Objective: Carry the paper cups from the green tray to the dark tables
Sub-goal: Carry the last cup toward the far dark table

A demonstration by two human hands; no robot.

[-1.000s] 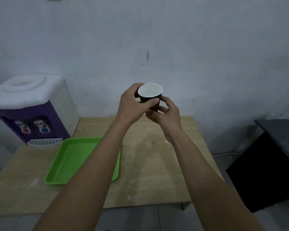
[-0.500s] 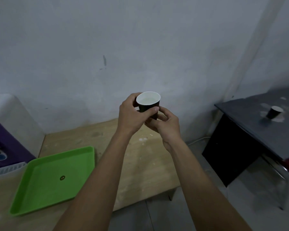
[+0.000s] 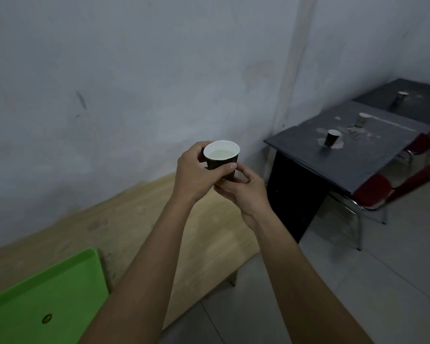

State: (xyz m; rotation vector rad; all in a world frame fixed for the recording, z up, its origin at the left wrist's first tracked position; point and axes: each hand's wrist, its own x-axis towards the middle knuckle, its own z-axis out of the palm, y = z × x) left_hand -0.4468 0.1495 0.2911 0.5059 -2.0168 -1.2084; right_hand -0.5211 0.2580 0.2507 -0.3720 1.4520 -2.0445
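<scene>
Both hands hold one dark paper cup (image 3: 221, 155) with a white inside, upright, at chest height above the wooden table. My left hand (image 3: 196, 175) grips its side with the thumb across the front. My right hand (image 3: 243, 192) curls round the cup's base from below. The green tray (image 3: 42, 296) lies at the lower left with no cup on its visible part. To the right stand the dark tables (image 3: 353, 155), carrying three cups: a near cup (image 3: 332, 137), a middle cup (image 3: 363, 119) and a far cup (image 3: 402, 96).
The wooden table (image 3: 134, 224) runs along a pale wall. A red chair (image 3: 375, 192) with metal legs sits tucked under the near dark table. Grey tiled floor (image 3: 358, 281) lies between the wooden table and the dark tables.
The view has swung right: the water dispenser has left the frame, the tray has slid to the lower left, and more of the dark tables and their cups has come into sight. The grip is unchanged.
</scene>
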